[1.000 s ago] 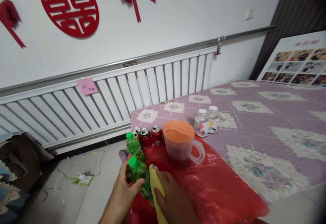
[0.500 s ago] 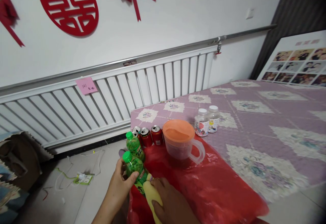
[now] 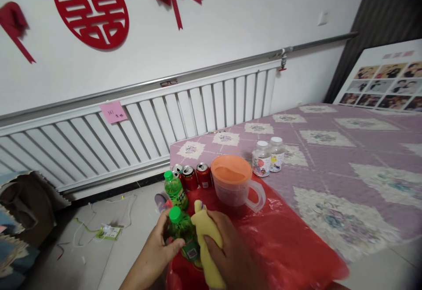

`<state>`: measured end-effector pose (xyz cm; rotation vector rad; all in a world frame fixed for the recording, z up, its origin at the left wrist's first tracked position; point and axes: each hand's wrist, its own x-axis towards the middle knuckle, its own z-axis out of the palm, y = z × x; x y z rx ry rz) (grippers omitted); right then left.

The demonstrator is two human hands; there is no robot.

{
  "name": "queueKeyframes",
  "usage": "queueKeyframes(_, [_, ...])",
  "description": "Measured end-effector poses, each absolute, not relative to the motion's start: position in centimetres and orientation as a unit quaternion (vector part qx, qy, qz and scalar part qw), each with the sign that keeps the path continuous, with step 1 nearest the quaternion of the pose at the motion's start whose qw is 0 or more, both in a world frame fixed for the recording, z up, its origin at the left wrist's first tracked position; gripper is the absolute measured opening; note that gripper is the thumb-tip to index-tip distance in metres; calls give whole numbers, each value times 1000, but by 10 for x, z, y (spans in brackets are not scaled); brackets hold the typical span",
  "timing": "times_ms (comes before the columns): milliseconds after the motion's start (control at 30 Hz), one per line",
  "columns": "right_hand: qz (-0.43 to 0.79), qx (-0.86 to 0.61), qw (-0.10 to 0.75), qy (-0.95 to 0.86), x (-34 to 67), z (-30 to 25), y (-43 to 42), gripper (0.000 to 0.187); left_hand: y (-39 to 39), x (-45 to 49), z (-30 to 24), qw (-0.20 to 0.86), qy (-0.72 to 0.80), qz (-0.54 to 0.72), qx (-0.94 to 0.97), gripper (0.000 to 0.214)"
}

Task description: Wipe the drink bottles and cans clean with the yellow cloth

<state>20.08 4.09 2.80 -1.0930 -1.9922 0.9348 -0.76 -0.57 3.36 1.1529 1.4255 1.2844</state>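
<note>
while the left hand (image 3: 161, 247) holds a bottle (image 3: 185, 233), the right (image 3: 231, 248) grips cloth (image 3: 204, 228).

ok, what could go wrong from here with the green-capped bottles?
1. The bottle in the left hand, the front bottle, could knock the rear bottle, standing just behind it.
2. The rear bottle stands near the table's left edge, so a bump might send it to the floor.
3. The right hand, holding the yellow cloth, might drag the loose red plastic sheet.
</note>
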Motion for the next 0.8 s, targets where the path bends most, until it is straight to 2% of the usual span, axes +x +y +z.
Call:
queueKeyframes(100, [364,-406,347,-763,193,23,37,49,-6,-9,35,449,563,517,462,77])
queueKeyframes(267, [373,-448,240,-776,192,18,42,53,-10,-14,38,478,533,501,487,74])
queueKeyframes(333, [375,-447,231,-779,194,16,46,54,-12,-15,37,483,524,491,501,73])
queueKeyframes(500, [364,-422,354,-751,196,10,46,50,-12,-12,28,444,537,496,518,67])
queueKeyframes(600, [352,-396,422,-736,192,9,40,48,-9,-7,27,342,579,509,537,55])
queueKeyframes(700, [341,-371,449,-738,188,11,34,49,-8,-2,35,283,624,477,551,39])
queueKeyframes(800, [334,-347,451,-751,187,15,31,50,-10,-3,45,321,612,454,562,38])
